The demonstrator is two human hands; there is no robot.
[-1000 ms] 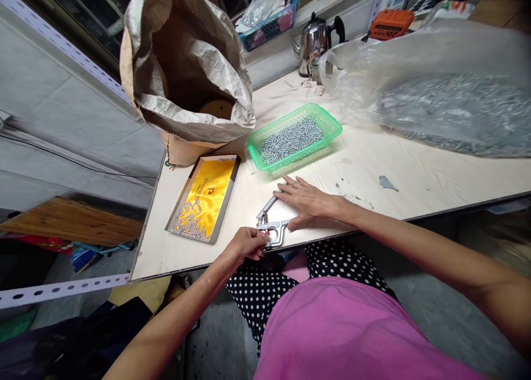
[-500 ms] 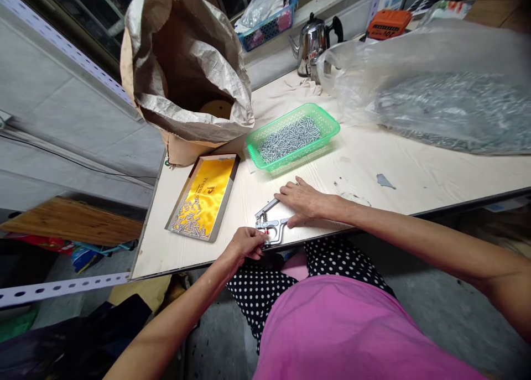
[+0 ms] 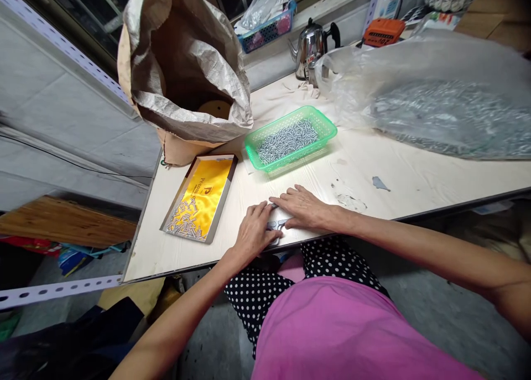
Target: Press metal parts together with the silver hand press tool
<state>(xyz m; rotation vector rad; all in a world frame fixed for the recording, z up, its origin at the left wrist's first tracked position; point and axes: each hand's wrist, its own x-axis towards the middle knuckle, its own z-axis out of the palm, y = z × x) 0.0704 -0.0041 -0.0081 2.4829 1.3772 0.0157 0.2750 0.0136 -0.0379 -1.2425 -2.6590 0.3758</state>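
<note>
Metal tool (image 3: 276, 225), a plier-like clamp of grey steel, lies at the near edge of the tabletop (image 3: 415, 175), nearer the person than the green basket (image 3: 298, 156) and slightly left of its middle. Only a small strip of the tool shows, because both hands cover it.

The left hand (image 3: 253, 233) rests palm down on the tool's near end, fingers stretched forward towards the basket and not curled round anything. The right hand (image 3: 302, 208) lies flat just beside it, on the basket's side of the tool, with fingers spread and pointing left so that their tips meet the left hand's fingertips. The two hands touch over the tool, both pressed flat rather than gripping.

The basket holds a layer of small silvery metal pieces (image 3: 286, 138). Left of the basket and nearer the person is a shallow box with a yellow lining (image 3: 209, 183), with more of the same pieces heaped at its near end. Behind the basket to the left stands a tall brown paper sack (image 3: 186, 64), open at the top. Right of the basket lies a large clear plastic bag (image 3: 435, 98) full of metal pieces. Behind the basket stands a steel kettle (image 3: 311, 43), and right of the kettle is an orange device (image 3: 381, 31).
</note>
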